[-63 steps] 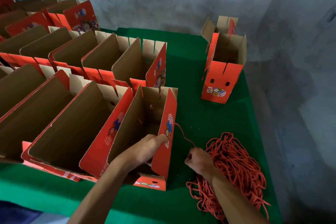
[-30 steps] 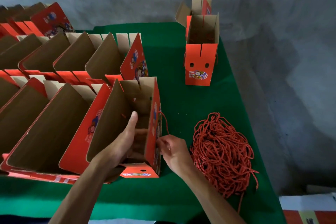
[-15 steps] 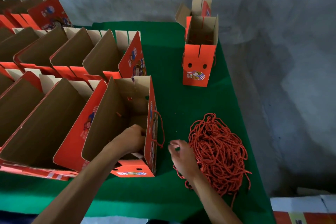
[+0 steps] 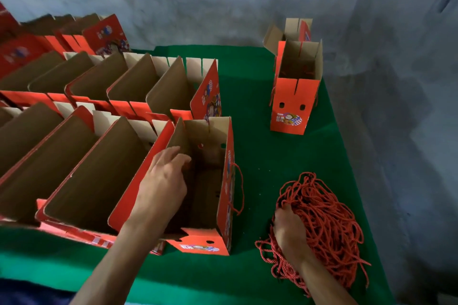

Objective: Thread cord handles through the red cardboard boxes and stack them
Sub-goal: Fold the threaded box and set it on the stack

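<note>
Grey, blotchy plaster walls closed off the far and right sides, and a table under green felt cloth (image 4: 262,156) carried everything. Right then I had the open-topped red cardboard box (image 4: 224,205) near the front edge, brown inside, with a red cord handle (image 4: 240,189) looped on its right outer wall. My left hand (image 4: 163,186) reached down into that box, fingers loosely spread and gripping nothing, fingertips close to the left inner wall. My right hand (image 4: 288,231) was buried in the tangled heap of red twisted cord (image 4: 324,228) toward the front right corner, fingers curled into the strands and clutching a bunch. Over to the left, rows of open red cardboard boxes (image 4: 104,116) leaned against one another, running off the left edge. Toward the far right corner stood a tall upright red box (image 4: 292,104) with two punched holes and a printed cartoon label, and a second upright box (image 4: 296,28) touched it from behind.
</note>
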A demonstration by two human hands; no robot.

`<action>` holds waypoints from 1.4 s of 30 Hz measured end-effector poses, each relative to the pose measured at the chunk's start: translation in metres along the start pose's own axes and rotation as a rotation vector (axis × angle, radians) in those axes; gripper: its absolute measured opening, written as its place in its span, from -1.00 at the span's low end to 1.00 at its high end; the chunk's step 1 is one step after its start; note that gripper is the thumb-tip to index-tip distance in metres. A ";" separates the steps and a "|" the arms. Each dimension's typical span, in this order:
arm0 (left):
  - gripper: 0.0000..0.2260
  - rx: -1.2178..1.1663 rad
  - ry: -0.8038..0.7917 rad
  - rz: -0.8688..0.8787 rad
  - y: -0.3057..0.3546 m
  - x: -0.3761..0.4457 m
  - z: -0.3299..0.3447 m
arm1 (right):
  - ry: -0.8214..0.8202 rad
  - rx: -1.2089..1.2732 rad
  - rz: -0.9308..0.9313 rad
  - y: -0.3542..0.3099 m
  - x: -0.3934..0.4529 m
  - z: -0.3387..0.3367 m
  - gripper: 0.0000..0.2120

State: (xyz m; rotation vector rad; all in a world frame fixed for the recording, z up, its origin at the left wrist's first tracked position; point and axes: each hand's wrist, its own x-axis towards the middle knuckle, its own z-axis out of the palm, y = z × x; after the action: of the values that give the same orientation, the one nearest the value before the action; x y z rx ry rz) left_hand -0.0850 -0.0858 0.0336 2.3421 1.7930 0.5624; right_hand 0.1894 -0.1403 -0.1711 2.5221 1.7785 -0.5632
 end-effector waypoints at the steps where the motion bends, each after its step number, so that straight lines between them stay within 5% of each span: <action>1: -0.66 0.009 0.023 -0.024 -0.002 -0.001 -0.004 | 0.003 -0.010 -0.019 0.000 -0.001 0.001 -0.74; 8: -0.51 -0.031 0.115 -0.238 -0.010 -0.007 -0.014 | -0.011 -0.077 -0.047 -0.008 -0.005 -0.010 -0.82; 13: -0.69 -0.025 -0.228 -0.356 -0.019 -0.006 -0.012 | 0.138 0.074 -0.175 -0.006 -0.007 -0.008 -0.86; 19: -0.64 -0.187 -0.277 -0.370 -0.009 0.011 -0.001 | -0.072 0.980 -0.138 -0.021 -0.023 -0.026 -0.86; 24: -0.77 -0.194 -0.196 -0.294 0.022 0.039 0.020 | 0.118 1.326 -0.037 -0.016 -0.031 -0.040 -0.89; 31: -0.84 -0.334 -0.256 -0.246 0.076 0.103 0.050 | 0.223 1.166 -0.005 0.018 -0.026 -0.055 -0.75; 42: -0.71 -0.193 -0.137 -0.217 0.134 0.166 0.075 | 0.356 0.866 -0.201 0.039 0.012 -0.083 -0.47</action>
State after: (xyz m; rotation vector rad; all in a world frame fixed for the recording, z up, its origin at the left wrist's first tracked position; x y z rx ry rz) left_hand 0.1009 0.0435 0.0430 1.9794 1.8114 0.5049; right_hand 0.2525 -0.1265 -0.1046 3.1409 2.3047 -1.1748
